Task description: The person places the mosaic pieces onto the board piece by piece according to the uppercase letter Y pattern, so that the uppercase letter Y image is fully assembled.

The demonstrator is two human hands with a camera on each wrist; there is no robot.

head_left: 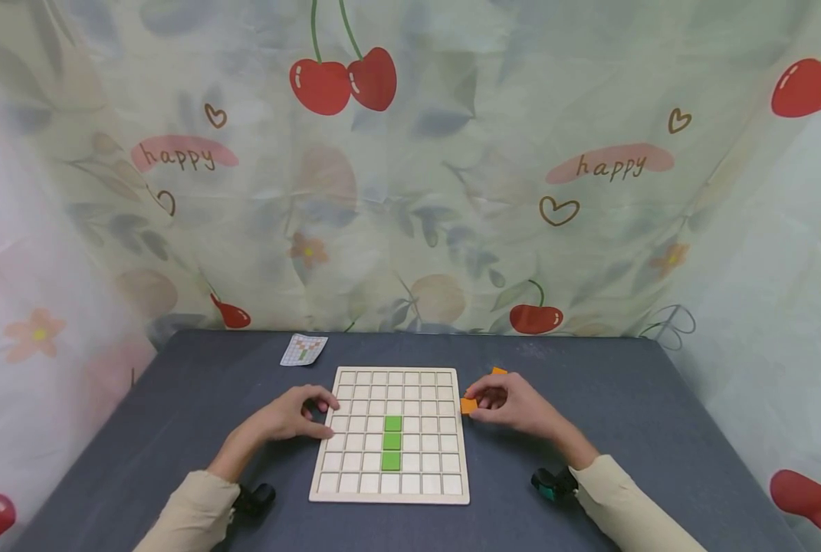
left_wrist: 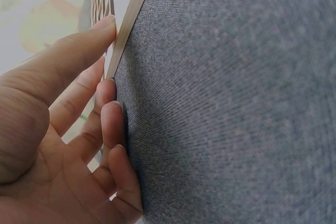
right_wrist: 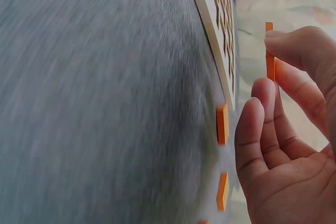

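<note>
A pale wooden grid board [head_left: 323, 484] lies on the table, with a short column of green square tiles [head_left: 392, 441] in its cells. My left hand [head_left: 293, 414] touches the board's left rim with thumb and fingertips spread apart. In the left wrist view the thumb [left_wrist: 79, 51] lies against the board's edge, and the other fingers curl loosely beside it. Beyond the right rim, my right hand [head_left: 513, 402] pinches an orange square tile [head_left: 468, 406] between thumb and finger. The right wrist view shows that tile [right_wrist: 270, 56] edge-on, raised off the table.
Loose orange tiles [right_wrist: 222, 124] lie on the table right of the board; one [head_left: 499, 371] shows behind the right hand. A small printed pattern card [head_left: 303, 349] lies at the back left. A patterned curtain [head_left: 410, 192] hangs behind the dark table [head_left: 589, 368].
</note>
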